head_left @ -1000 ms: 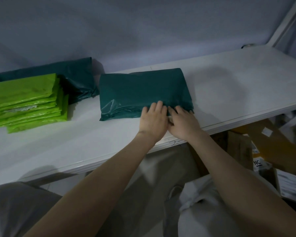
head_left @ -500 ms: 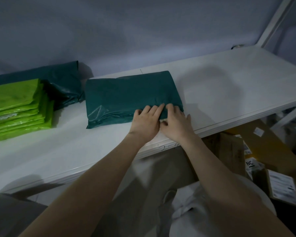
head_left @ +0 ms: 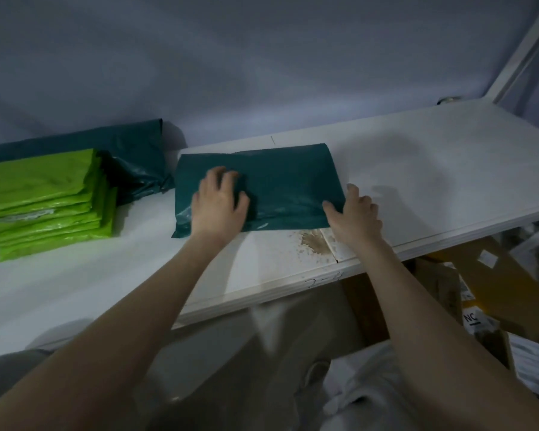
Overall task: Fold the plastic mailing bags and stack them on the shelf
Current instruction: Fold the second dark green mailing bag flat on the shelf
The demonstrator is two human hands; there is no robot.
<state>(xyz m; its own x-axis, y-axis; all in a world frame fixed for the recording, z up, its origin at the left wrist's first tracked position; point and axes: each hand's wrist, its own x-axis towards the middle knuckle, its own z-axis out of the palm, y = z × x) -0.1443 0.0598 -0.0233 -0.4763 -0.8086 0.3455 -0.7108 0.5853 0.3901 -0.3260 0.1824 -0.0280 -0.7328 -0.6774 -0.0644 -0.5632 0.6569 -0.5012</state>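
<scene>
Here, a white shelf [head_left: 433, 169] runs against a pale wall, its board stained brown [head_left: 311, 241] near the front edge, with a faint handwritten mark [head_left: 322, 279] on the lip that is too small to read. At the left sits a stack of folded lime-green mailing bags [head_left: 41, 203], and just behind it, touching, a dark green bag [head_left: 131, 157] slumps against the wall. Below the shelf at the right are cardboard boxes [head_left: 507, 287] and parcels with labels; one label [head_left: 470, 317] reads "NC".

The folded dark teal mailing bag [head_left: 287, 185] lies flat on the shelf just right of the stacks, a glossy rectangle with creases and a sheen along its near edge.

The left hand [head_left: 220, 203] rests on the bag's left part, fingers slightly curled and blurred, palm down. The right hand [head_left: 355, 216] is at the bag's right near corner, thumb on top of the plastic, fingers loosely bent beside the edge; whether it pinches the corner I cannot tell.
</scene>
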